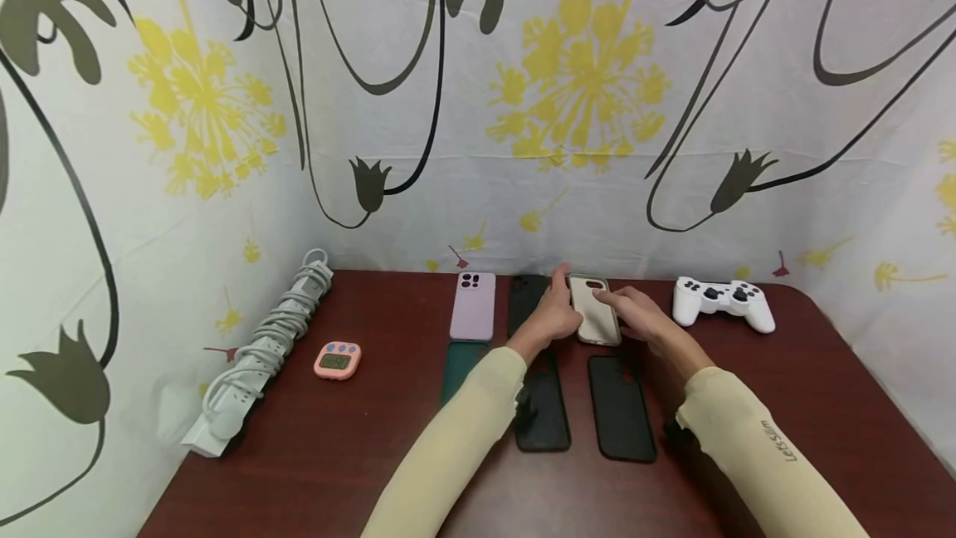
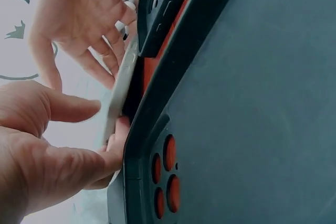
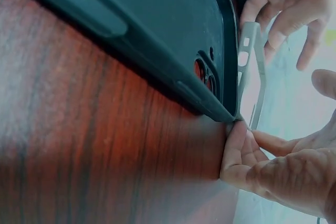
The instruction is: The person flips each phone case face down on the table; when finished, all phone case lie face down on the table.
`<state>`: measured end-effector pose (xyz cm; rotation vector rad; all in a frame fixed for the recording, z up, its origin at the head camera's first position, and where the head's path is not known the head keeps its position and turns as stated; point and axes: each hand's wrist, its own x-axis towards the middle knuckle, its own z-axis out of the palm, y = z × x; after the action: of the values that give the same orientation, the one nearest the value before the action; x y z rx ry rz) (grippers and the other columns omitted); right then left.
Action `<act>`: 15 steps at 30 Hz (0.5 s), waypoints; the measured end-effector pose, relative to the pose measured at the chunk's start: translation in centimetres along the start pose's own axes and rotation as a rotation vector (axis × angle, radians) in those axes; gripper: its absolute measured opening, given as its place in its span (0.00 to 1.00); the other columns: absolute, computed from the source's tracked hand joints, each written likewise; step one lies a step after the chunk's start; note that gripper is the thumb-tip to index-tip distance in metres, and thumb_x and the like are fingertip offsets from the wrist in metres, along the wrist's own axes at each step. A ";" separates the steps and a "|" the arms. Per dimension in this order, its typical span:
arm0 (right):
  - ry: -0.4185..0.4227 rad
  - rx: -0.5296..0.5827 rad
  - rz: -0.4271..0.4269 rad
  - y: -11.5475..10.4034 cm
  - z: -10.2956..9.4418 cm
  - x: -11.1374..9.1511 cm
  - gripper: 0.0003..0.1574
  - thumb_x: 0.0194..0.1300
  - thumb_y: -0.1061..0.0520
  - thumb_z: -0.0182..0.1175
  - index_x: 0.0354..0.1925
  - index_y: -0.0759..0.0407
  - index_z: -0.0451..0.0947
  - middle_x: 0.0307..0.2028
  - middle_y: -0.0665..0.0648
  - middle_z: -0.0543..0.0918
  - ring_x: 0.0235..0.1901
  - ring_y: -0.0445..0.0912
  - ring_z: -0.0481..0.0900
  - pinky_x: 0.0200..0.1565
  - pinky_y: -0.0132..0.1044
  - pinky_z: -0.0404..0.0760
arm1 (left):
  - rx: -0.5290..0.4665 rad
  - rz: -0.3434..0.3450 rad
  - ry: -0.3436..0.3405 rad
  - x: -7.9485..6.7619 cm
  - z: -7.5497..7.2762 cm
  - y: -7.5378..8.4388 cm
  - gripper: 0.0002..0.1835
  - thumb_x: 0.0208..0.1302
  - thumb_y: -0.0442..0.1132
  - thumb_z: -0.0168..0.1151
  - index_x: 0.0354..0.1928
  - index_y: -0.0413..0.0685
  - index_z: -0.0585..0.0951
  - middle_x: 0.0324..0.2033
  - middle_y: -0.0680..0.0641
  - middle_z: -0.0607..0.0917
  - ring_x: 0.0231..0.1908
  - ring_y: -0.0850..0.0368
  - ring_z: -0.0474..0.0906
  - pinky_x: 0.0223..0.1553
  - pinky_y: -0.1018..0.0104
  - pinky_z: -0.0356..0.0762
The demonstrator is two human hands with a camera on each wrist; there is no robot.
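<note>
Touching the pale phone case (image 1: pixel 597 325) at its edges now, with left hand (image 1: pixel 555 315) and right hand (image 1: pixel 641 316) loosely spread, on reddish-brown table (image 1: pixel 314 447) backed by flower-patterned white cloth (image 1: pixel 463 114).

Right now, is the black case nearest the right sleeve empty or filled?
Empty: in the right wrist view, the black case shows red table through its camera holes.

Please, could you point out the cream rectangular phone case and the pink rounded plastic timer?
Cream rectangular phone case (image 1: pixel 598 321): head view, on the middle of its flat panel.
Pink rounded plastic timer (image 1: pixel 335 362): head view, on its grey display.
</note>
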<state>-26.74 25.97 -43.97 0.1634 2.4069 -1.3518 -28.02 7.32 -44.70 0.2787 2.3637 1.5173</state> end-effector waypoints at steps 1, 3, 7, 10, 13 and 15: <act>-0.003 0.003 -0.001 0.0 0.0 0.0 0.61 0.77 0.25 0.49 0.80 0.71 0.51 0.79 0.74 0.55 0.80 0.66 0.56 0.75 0.61 0.68 | -0.021 0.008 0.004 -0.1 0.0 -0.1 0.52 0.69 0.21 0.59 0.85 0.63 0.47 0.76 0.37 0.69 0.40 0.47 0.77 0.27 0.60 0.64; -0.013 0.004 -0.009 0.0 0.0 -0.1 0.60 0.77 0.26 0.48 0.80 0.71 0.50 0.79 0.74 0.56 0.79 0.66 0.57 0.75 0.61 0.68 | -0.046 0.032 0.010 -0.3 0.0 -0.2 0.51 0.68 0.22 0.62 0.85 0.60 0.49 0.77 0.39 0.66 0.58 0.43 0.77 0.33 0.59 0.67; -0.028 0.013 -0.017 0.2 -0.1 0.0 0.60 0.78 0.26 0.48 0.81 0.70 0.50 0.78 0.73 0.57 0.78 0.66 0.59 0.75 0.61 0.69 | -0.106 0.052 0.014 -0.5 0.0 -0.1 0.51 0.67 0.23 0.66 0.84 0.57 0.52 0.77 0.40 0.65 0.68 0.37 0.73 0.40 0.57 0.71; -0.033 0.021 -0.015 0.2 -0.2 0.0 0.60 0.77 0.25 0.48 0.81 0.69 0.50 0.79 0.72 0.57 0.77 0.65 0.60 0.74 0.60 0.70 | -0.139 0.043 0.024 -0.6 0.1 0.1 0.50 0.67 0.25 0.67 0.83 0.58 0.53 0.77 0.42 0.65 0.71 0.40 0.71 0.45 0.55 0.74; -0.036 0.027 -0.010 0.3 -0.3 0.0 0.60 0.77 0.24 0.47 0.81 0.68 0.51 0.79 0.72 0.57 0.77 0.65 0.60 0.73 0.59 0.72 | -0.163 0.038 0.032 -0.6 0.1 0.2 0.49 0.68 0.26 0.68 0.83 0.58 0.54 0.77 0.43 0.66 0.72 0.40 0.70 0.50 0.53 0.76; -0.040 0.030 -0.009 0.3 -0.3 0.0 0.60 0.77 0.24 0.47 0.82 0.68 0.50 0.79 0.71 0.58 0.77 0.65 0.60 0.73 0.59 0.72 | -0.174 0.049 0.033 -0.5 0.2 0.2 0.48 0.68 0.26 0.67 0.83 0.57 0.54 0.77 0.43 0.66 0.73 0.40 0.69 0.53 0.53 0.77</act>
<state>-26.73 26.41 -43.99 0.1325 2.3586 -1.3826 -27.49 7.38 -44.49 0.2734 2.2457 1.7498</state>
